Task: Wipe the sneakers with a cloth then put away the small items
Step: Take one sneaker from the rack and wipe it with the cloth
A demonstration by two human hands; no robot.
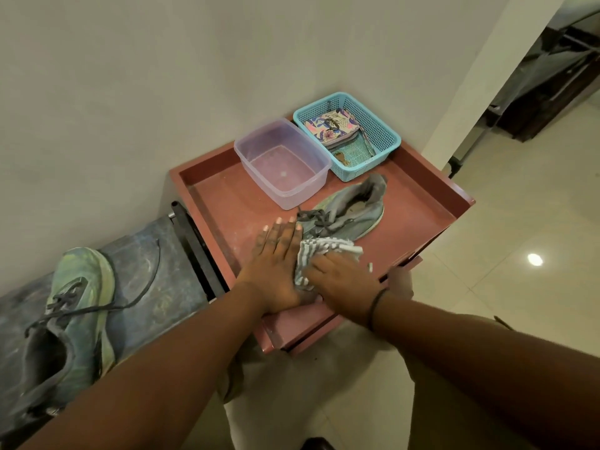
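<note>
Near the tray's (207, 203) front edge, the left hand (276, 267) lies flat with straight fingers against a sneaker's (350, 212) toe, while the right hand (341, 277) grips a striped cloth (319, 250) pressed on that toe. Another sneaker (78, 306) sits on the bench (156, 271) to the left. At the tray's far edge stand a clear tub (282, 164) and a blue basket (380, 125) holding a floral pouch (331, 126).

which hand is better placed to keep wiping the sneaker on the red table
The right hand. It already grips the striped cloth against the toe of the sneaker. The left hand lies flat and open on the sneaker's toe end, steadying it, and holds no cloth.
</note>
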